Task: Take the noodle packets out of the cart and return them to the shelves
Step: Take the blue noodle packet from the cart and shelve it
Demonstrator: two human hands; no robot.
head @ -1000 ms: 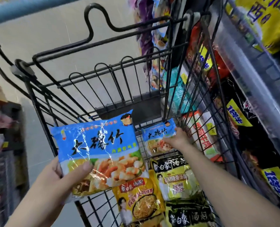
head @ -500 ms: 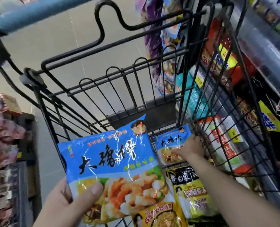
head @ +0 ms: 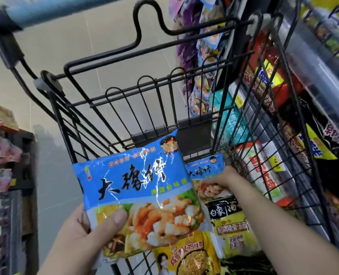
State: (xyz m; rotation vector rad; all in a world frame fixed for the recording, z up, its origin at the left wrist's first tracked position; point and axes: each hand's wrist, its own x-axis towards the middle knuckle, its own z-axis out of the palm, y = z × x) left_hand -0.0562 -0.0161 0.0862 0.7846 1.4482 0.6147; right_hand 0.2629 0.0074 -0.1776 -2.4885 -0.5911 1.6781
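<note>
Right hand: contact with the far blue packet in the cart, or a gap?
Touching. The head view shows the right hand curled over the lower face of the far blue packet, covering part of its printed picture, with no gap between them.

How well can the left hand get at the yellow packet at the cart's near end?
Probably not yet: the left hand is full, gripping a blue packet that overhangs the yellow packet and covers its top edge.

Left hand (head: 79, 235), right hand (head: 226, 177): bare. Forearms (head: 283, 225) bare to frame edge. Left thumbnail (head: 118, 217) trimmed short.
</note>
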